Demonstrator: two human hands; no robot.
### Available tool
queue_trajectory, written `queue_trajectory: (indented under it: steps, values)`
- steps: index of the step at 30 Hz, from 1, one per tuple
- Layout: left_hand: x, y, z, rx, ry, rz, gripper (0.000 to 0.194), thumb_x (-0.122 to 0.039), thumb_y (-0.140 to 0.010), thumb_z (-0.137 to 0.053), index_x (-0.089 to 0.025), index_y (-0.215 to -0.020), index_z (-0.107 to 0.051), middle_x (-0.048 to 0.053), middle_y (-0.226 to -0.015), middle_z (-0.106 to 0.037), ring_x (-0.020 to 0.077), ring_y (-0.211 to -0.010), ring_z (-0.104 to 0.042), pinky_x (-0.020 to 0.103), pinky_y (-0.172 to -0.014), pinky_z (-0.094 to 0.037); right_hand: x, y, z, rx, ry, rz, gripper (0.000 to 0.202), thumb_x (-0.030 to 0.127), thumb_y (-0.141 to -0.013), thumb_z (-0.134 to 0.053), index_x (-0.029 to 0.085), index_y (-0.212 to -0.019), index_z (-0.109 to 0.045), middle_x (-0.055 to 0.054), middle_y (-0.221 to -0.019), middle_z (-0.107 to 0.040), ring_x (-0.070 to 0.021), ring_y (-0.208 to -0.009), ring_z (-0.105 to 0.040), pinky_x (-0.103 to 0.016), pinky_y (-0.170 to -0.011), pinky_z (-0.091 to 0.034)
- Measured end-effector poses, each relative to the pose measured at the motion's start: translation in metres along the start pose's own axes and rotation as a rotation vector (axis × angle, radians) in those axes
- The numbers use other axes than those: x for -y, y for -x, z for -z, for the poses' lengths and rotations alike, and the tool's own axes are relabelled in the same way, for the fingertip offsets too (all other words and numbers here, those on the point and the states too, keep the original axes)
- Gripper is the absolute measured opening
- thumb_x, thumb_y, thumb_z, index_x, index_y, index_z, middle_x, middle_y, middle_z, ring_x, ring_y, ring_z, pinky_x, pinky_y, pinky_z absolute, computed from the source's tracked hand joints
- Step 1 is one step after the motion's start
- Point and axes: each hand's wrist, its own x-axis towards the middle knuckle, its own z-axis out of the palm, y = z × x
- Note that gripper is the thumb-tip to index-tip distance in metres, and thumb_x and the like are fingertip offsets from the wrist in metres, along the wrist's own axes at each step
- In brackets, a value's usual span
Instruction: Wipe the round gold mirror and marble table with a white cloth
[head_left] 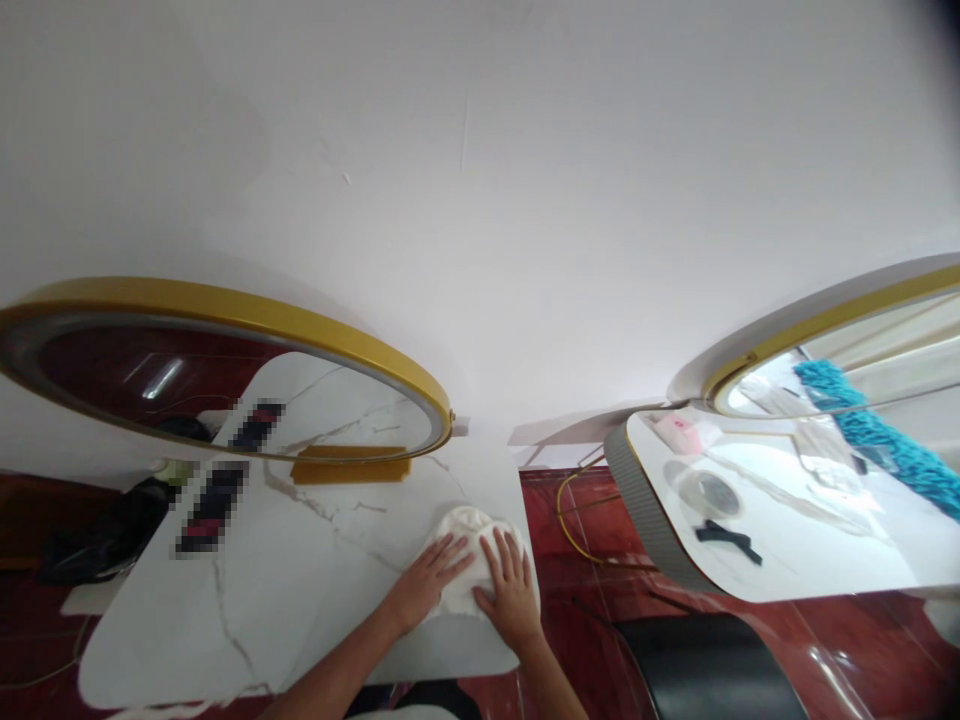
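Note:
A white cloth [471, 565] lies bunched near the right end of a white marbled table [300, 590]. My left hand [429, 582] rests on the cloth's left side with its fingers spread. On the cloth's right side lies my right hand [510, 588], palm down, fingers apart. Neither hand is closed round anything. What lies under the cloth, if anything, is hidden.
A gold-framed mirror [225, 300] stands at the table's back, by its gold base [351, 470]. On the right are a second marbled table [780, 500] with a pink-white packet [686, 430] and black strap [729, 540], another mirror, and a black chair [709, 665].

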Motion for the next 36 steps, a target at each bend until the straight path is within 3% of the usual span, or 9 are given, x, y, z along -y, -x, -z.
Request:
queue_trajectory:
  steps: [5, 12, 17, 20, 24, 27, 32, 36]
  values:
    - [0.031, -0.029, 0.002, -0.083, -0.118, 0.098, 0.1, 0.013, -0.065, -0.031, -0.036, -0.147, -0.003, -0.008, -0.156, -0.004, 0.0164, -0.142, -0.01, 0.035, -0.114, -0.024, -0.008, -0.055, 0.001, -0.025, 0.017, 0.036, 0.075, 0.038, -0.084, -0.053, 0.03, -0.147, -0.013, -0.003, -0.154, -0.014, -0.0288, -0.142, -0.012, -0.051, -0.111, -0.02]
    - [0.062, -0.076, 0.034, -0.039, -0.086, 0.18, 0.094, 0.011, -0.069, -0.029, -0.036, -0.147, -0.006, -0.006, -0.156, -0.01, 0.0167, -0.142, -0.013, 0.037, -0.112, -0.026, -0.022, -0.118, 0.002, -0.081, 0.033, 0.019, 0.074, 0.039, -0.086, -0.052, 0.028, -0.148, -0.013, -0.005, -0.154, -0.016, -0.0283, -0.141, -0.013, -0.05, -0.111, -0.019]
    - [0.07, -0.105, 0.058, 0.024, -0.028, 0.228, 0.088, 0.009, -0.073, -0.027, -0.035, -0.147, -0.009, -0.004, -0.156, -0.012, 0.0203, -0.141, -0.017, 0.04, -0.108, -0.03, -0.035, -0.147, 0.005, -0.095, 0.036, 0.006, 0.071, 0.038, -0.087, -0.052, 0.03, -0.147, -0.014, -0.004, -0.154, -0.016, -0.028, -0.141, -0.015, -0.05, -0.112, -0.017]
    - [0.07, -0.11, 0.065, 0.028, -0.009, 0.218, 0.092, 0.008, -0.07, -0.03, -0.035, -0.147, -0.007, -0.004, -0.156, -0.009, 0.0205, -0.141, -0.016, 0.039, -0.108, -0.03, -0.038, -0.152, 0.009, -0.096, 0.031, 0.004, 0.071, 0.034, -0.088, -0.051, 0.03, -0.148, -0.013, -0.004, -0.154, -0.015, -0.0271, -0.141, -0.015, -0.049, -0.113, -0.016]
    - [0.06, -0.098, 0.064, -0.019, 0.066, 0.159, 0.096, 0.004, -0.066, -0.036, -0.033, -0.148, -0.001, -0.005, -0.156, -0.002, 0.0203, -0.143, -0.008, 0.041, -0.113, -0.021, -0.033, -0.137, 0.014, -0.085, 0.016, -0.02, 0.07, 0.033, -0.089, -0.048, 0.03, -0.148, -0.011, -0.003, -0.155, -0.014, -0.0272, -0.141, -0.014, -0.051, -0.112, -0.017]
    - [0.04, -0.077, 0.055, -0.056, 0.101, 0.153, 0.098, 0.002, -0.065, -0.038, -0.034, -0.148, 0.0, -0.007, -0.156, 0.001, 0.0209, -0.143, -0.004, 0.043, -0.114, -0.018, -0.027, -0.111, 0.015, -0.055, -0.017, -0.028, 0.07, 0.035, -0.088, -0.048, 0.031, -0.147, -0.011, -0.002, -0.155, -0.014, -0.0268, -0.141, -0.013, -0.052, -0.112, -0.017]
    - [-0.011, -0.024, 0.026, -0.057, 0.12, 0.186, 0.096, 0.001, -0.066, -0.038, -0.034, -0.148, -0.003, -0.008, -0.156, 0.001, 0.0233, -0.143, -0.003, 0.048, -0.115, -0.013, -0.015, -0.037, 0.013, -0.002, -0.063, -0.031, 0.069, 0.038, -0.088, -0.047, 0.032, -0.147, -0.013, -0.001, -0.154, -0.015, -0.0271, -0.141, -0.014, -0.053, -0.111, -0.02]
    - [-0.046, 0.018, 0.003, 0.021, 0.186, 0.089, 0.094, -0.005, -0.068, -0.042, -0.033, -0.148, -0.002, -0.006, -0.156, -0.001, 0.0264, -0.143, -0.005, 0.051, -0.115, -0.013, -0.005, 0.035, 0.007, 0.033, -0.092, -0.051, 0.069, 0.042, -0.087, -0.047, 0.032, -0.147, -0.015, -0.001, -0.154, -0.017, -0.0284, -0.141, -0.016, -0.052, -0.109, -0.026]
